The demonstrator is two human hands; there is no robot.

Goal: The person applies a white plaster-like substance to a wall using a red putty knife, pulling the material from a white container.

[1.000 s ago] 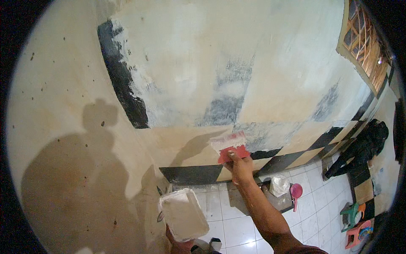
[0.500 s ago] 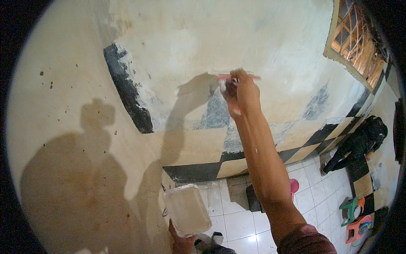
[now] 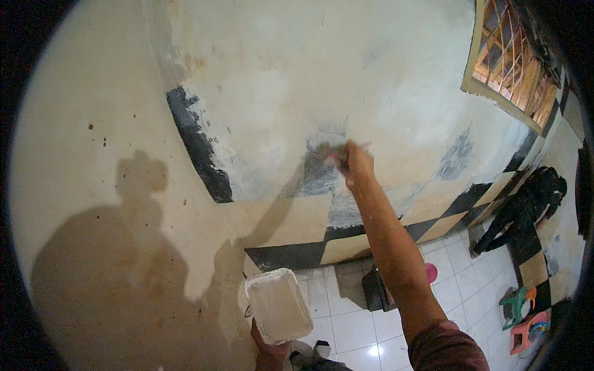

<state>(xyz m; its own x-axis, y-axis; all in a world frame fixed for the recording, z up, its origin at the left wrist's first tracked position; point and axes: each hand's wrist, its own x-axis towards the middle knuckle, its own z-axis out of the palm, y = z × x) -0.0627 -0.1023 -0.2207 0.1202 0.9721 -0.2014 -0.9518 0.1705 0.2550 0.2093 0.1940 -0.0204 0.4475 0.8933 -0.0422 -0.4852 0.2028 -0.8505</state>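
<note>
My right hand point(image 3: 357, 162) is closed on a thin pinkish flat spreader point(image 3: 336, 155), smeared by motion. It is at the wall point(image 3: 396, 74), over a grey, half-covered dark square point(image 3: 322, 176). Whether the spreader's edge touches the wall I cannot tell. At the lower left, my left hand point(image 3: 269, 349) grips a white rectangular tub point(image 3: 278, 306) from its near side. Pale, creamy material coats the inside of the tub. Most of the left fingers are hidden behind it.
A window with a metal grille point(image 3: 516, 55) is set in the wall at the upper right. Another person in dark clothes point(image 3: 520, 207) bends by the far wall. Stools point(image 3: 513, 307) and a dark box point(image 3: 374, 290) stand on the white tiled floor point(image 3: 352, 331). A side wall point(image 3: 80, 185) rises close on the left.
My right hand has moved down the wall with the spreader, from the pale area onto the grey square. The tub stays in my left hand, and the view has shifted slightly.
</note>
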